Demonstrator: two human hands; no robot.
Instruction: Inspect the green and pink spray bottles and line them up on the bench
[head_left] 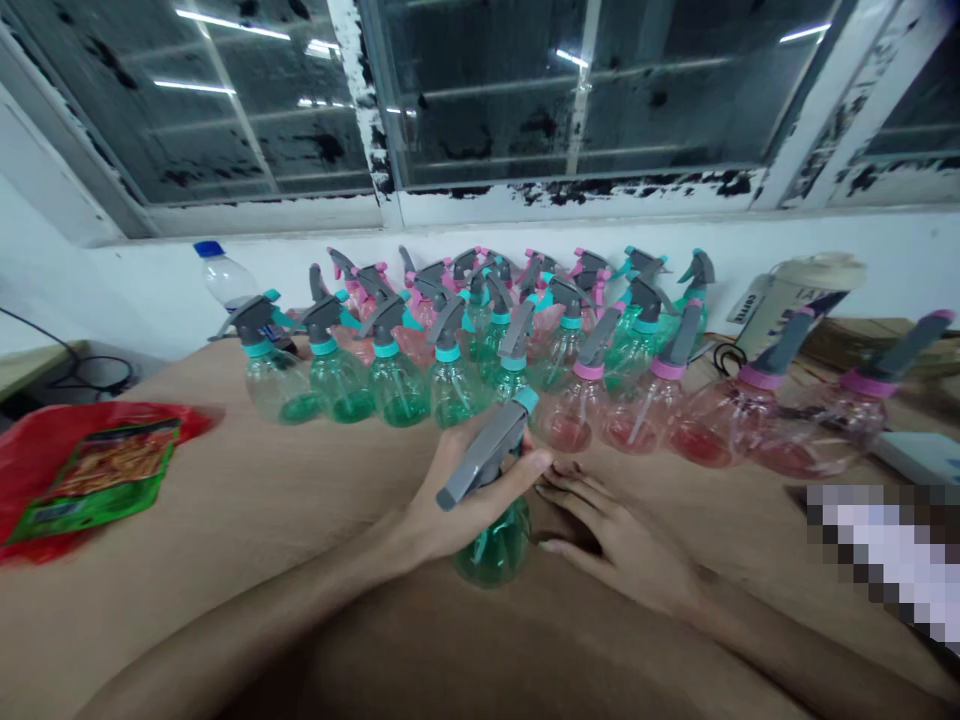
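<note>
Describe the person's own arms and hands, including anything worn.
The left hand and right hand are ungloved, with no ring visible. The left forearm and right forearm show no sleeve, watch, cable or clear marking.

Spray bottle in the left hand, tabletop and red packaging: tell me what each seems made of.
Spray bottle: likely glossy plastic, since its green-tinted body is see-through with highlights; the grey trigger head looks like smooth, opaque plastic. Tabletop: wood or wood-look laminate, fairly dull, faintly streaked brown; I can't tell which. Red packaging: probably thin plastic film, from its limp, irregular outline.
</note>
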